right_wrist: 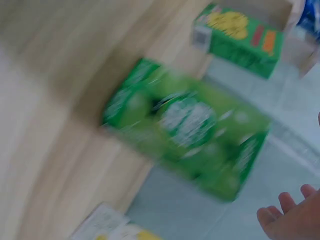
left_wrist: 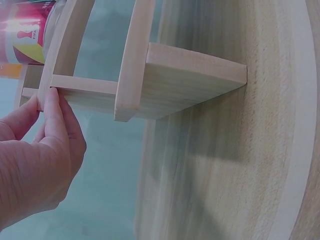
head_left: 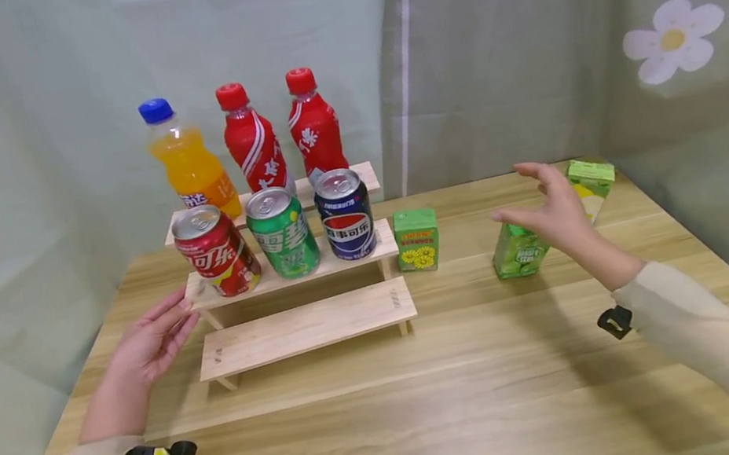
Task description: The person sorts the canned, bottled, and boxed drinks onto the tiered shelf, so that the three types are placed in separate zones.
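My left hand (head_left: pixel 153 340) pinches the left end of the middle step of a wooden tiered rack (head_left: pixel 305 331); in the left wrist view its thumb and fingers (left_wrist: pixel 56 120) meet at the board's edge. On that step stand a red cola can (head_left: pixel 217 252), a green soda can (head_left: pixel 283 234) and a dark blue Pepsi can (head_left: pixel 344 216). Over at the right, my right hand (head_left: pixel 555 209) is spread, thumb and fingers wide apart with nothing between them. It partly overlaps a green drink carton (head_left: pixel 518 255), which shows blurred in the right wrist view (right_wrist: pixel 185 127).
An orange soda bottle (head_left: pixel 193 163) and two red-labelled bottles (head_left: pixel 254 145) stand on the rack's top step. Beside the rack is a green carton with yellow flowers (head_left: pixel 417 243). Behind my right hand stands a green and yellow carton (head_left: pixel 590 184). Curtains hang behind the wooden table (head_left: pixel 396 429).
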`<state>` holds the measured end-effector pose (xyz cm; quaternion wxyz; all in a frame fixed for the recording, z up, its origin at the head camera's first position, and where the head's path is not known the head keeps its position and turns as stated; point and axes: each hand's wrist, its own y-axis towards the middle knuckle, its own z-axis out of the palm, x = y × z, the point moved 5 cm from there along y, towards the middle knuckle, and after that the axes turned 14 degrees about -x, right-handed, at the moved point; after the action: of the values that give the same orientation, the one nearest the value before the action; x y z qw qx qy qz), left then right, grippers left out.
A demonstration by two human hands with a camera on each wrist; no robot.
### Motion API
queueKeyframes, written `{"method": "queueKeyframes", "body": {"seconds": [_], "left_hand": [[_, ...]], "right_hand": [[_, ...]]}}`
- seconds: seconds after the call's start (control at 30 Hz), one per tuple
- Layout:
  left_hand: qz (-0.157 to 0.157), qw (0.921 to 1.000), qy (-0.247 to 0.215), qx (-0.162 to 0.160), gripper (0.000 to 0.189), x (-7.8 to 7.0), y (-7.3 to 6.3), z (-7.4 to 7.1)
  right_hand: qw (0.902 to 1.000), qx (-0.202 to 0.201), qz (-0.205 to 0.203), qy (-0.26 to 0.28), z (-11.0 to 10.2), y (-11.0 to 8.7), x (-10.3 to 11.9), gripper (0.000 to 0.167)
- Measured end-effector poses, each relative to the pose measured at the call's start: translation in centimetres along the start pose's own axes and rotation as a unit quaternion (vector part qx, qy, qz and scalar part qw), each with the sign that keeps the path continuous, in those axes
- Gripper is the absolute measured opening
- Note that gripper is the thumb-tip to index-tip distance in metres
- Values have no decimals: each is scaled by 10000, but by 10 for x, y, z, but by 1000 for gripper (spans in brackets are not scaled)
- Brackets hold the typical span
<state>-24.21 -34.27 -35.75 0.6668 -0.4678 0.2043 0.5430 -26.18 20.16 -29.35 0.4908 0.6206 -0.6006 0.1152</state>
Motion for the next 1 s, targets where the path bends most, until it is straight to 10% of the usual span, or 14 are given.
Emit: {"method": "queueKeyframes", "body": {"seconds": [0.57,1.0], "left_hand": [[-52,9999,-98,-25,26,0,2,0],[-5,10000,15,-31,30,1,1,-2]], "right_hand": [[9874,1343,493,683,-8,-19,-77,74],[9870,1313,616,699,-6,-26,-87,63]]}}
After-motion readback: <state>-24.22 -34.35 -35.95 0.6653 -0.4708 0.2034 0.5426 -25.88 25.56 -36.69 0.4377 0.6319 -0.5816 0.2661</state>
